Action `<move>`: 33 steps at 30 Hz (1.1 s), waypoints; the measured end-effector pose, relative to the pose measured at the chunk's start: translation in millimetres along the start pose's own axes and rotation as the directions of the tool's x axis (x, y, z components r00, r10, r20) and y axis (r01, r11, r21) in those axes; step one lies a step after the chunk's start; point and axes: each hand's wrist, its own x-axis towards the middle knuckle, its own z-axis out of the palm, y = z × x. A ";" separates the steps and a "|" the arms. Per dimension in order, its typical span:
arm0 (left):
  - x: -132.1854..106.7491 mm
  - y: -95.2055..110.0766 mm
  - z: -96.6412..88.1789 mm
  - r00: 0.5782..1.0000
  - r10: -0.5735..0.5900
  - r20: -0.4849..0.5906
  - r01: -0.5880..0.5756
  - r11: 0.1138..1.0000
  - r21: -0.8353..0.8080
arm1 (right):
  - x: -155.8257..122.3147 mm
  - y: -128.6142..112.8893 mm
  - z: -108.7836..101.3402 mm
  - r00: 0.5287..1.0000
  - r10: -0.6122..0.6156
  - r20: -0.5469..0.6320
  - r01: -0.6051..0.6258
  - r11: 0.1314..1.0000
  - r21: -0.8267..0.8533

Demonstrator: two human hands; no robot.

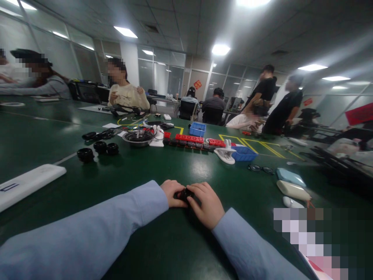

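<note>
My left hand (172, 193) and my right hand (206, 202) meet over the green table, in the middle of the head view. Between their fingers is a small black object (185, 193), glossy and mostly covered, so its exact kind is hidden. The left thumb and fingers pinch it from the left; the right fingers curl over its other side. Further left on the table stand several squat, round black pieces (85, 154), which look like wound coils, close beside each other.
A white box-like device (32, 181) lies at left. Beyond my hands are a metal bowl with black cable (138, 140), a red-and-black strip (194, 143), a white clamp (225, 153) and blue bins (244, 153). Glasses (260, 169) and cases (293, 189) lie right. Several people are around.
</note>
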 end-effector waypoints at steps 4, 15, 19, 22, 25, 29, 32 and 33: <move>-1.4 0.7 0.0 1.000 -0.009 -0.002 0.009 1.000 0.024 | -0.9 -1.2 -0.1 1.000 0.004 0.001 -0.004 1.000 -0.001; -2.7 5.7 1.0 0.998 -0.055 -0.014 0.056 0.995 0.077 | -1.7 -3.7 -0.8 0.999 0.031 -0.014 -0.031 0.999 0.012; -3.0 9.2 0.1 0.997 -0.081 -0.012 0.082 0.992 0.097 | -1.6 -5.1 -0.6 0.999 0.027 -0.040 -0.026 0.999 0.023; -3.0 10.2 -0.8 0.995 -0.097 -0.004 0.097 0.990 0.098 | -2.3 -5.4 0.1 0.998 0.028 -0.063 -0.026 0.999 0.032; -3.1 10.6 -1.4 0.994 -0.109 0.007 0.108 0.990 0.093 | -2.9 -5.7 0.6 0.997 0.036 -0.075 -0.032 0.998 0.047; -3.1 10.3 -1.1 0.992 -0.123 0.015 0.122 0.989 0.081 | -2.8 -6.6 0.1 0.997 0.064 -0.046 -0.059 0.993 0.103; -3.0 11.1 -2.0 0.991 -0.133 0.022 0.132 0.990 0.057 | -2.1 -6.7 -0.3 0.996 0.079 -0.031 -0.074 0.988 0.138; -3.0 11.8 -2.7 0.990 -0.137 0.025 0.136 0.990 0.043 | -1.8 -6.5 -0.3 0.996 0.082 -0.027 -0.077 0.986 0.147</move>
